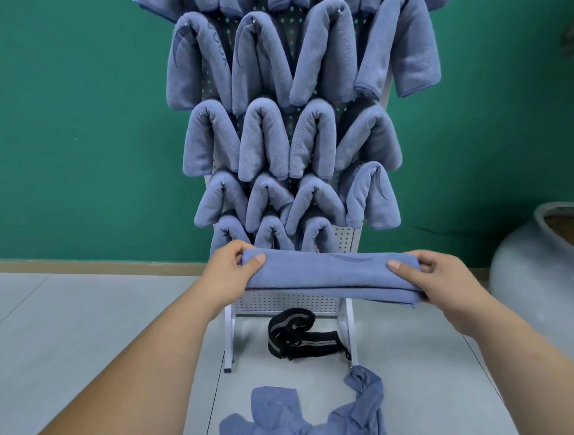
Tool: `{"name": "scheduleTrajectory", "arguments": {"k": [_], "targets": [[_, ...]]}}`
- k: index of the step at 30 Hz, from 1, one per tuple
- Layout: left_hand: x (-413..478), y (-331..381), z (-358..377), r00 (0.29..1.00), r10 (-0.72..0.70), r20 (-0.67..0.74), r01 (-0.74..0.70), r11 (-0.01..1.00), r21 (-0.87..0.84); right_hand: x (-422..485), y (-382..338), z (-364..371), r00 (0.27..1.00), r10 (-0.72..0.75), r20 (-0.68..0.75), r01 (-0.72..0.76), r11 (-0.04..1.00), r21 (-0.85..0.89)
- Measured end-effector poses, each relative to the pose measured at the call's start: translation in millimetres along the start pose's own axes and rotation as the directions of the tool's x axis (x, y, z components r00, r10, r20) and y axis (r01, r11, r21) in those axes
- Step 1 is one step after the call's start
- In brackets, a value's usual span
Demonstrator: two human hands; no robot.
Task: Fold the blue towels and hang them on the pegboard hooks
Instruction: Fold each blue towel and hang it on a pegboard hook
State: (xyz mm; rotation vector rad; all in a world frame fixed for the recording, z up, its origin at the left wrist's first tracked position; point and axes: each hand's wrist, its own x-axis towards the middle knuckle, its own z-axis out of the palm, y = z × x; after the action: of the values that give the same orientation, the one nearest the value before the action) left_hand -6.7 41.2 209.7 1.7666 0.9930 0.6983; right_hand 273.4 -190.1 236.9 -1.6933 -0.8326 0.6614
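Note:
A folded blue towel [332, 275] stretches level in front of the low part of the white pegboard [290, 302]. My left hand [231, 267] grips its left end, thumb on top. My right hand [424, 278] grips its right end the same way. Several folded blue towels [267, 138] hang in rows over the pegboard hooks, covering most of the board. On the floor near me lies a loose heap of unfolded blue towels [318, 426].
A black strap [301, 337] lies on the floor between the pegboard stand's white legs [229, 339]. A large grey ceramic pot [546, 279] stands at the right. A green wall [82, 118] rises behind the board. Pale floor tiles [51, 319] spread on the left.

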Motion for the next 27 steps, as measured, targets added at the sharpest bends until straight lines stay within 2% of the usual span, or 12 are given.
{"name": "scheduleTrajectory", "arguments": {"k": [3, 6, 8, 10, 12, 17, 21, 23, 27], "targets": [[1, 4, -2, 1.000, 0.014, -0.027, -0.016, 0.995, -0.094, 2, 0, -5, 0.999, 0.019, -0.028, -0.019, 1.000, 0.007], [5, 1, -3, 0.996, 0.028, -0.084, -0.033, 0.998, -0.052, 7, 5, -8, 0.996, 0.003, -0.094, -0.013, 0.995, -0.103], [10, -6, -1, 0.991, 0.055, -0.125, -0.041, 0.993, 0.112, 10, 10, -4, 0.988, -0.033, -0.148, -0.002, 0.972, -0.233], [9, -8, 7, 0.986, 0.093, -0.139, -0.044, 0.945, 0.324, 12, 17, 5, 0.977, -0.062, -0.205, -0.009, 0.943, -0.331], [5, -5, 17, 0.983, 0.099, -0.152, -0.034, 0.924, 0.382, 13, 21, 16, 0.974, -0.066, -0.219, -0.023, 0.923, -0.384], [-3, 8, 39, 0.977, 0.066, -0.202, -0.009, 0.962, 0.272, 13, 16, 38, 0.963, -0.078, -0.257, -0.031, 0.918, -0.395], [-13, 22, 59, 0.978, 0.074, -0.195, -0.057, 0.994, 0.094, 7, 5, 60, 0.932, -0.140, -0.334, 0.027, 0.947, -0.321], [-19, 30, 70, 0.992, 0.061, -0.112, -0.064, 0.998, -0.029, 1, -1, 73, 0.949, -0.137, -0.285, 0.066, 0.967, -0.245], [-29, 40, 90, 0.999, 0.017, 0.046, -0.006, 0.973, -0.231, -9, -5, 98, 0.996, -0.062, -0.064, 0.068, 0.993, 0.094]]}}
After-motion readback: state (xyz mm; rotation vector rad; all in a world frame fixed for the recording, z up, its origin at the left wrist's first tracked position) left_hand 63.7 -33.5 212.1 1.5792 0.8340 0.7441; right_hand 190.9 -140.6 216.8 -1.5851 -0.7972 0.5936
